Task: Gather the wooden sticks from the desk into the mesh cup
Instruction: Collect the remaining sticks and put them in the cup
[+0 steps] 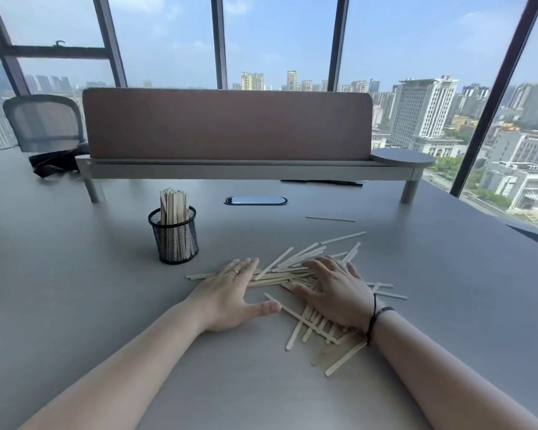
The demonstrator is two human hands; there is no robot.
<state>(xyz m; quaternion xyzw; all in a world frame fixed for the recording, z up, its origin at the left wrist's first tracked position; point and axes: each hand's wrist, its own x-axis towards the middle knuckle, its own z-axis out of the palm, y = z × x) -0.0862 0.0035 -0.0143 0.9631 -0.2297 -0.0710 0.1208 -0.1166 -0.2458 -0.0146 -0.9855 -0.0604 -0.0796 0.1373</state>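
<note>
Wooden sticks (295,268) lay in a loose heap on the grey desk (75,274), near its middle and a little to the right. Both hands rested flat on that heap with fingers straight, grasping nothing: the left hand (230,293) pressed on the heap's left end, and the right hand (333,290) lay over its right part, with sticks poking out from under the palm. One lone stick (330,219) lay farther off, well apart from the rest. To the left of the heap, beyond the left hand, the black mesh cup (176,235) stood upright with a bundle of sticks standing in it. A low shelf with a brown screen (227,125) crossed the far side.
</note>
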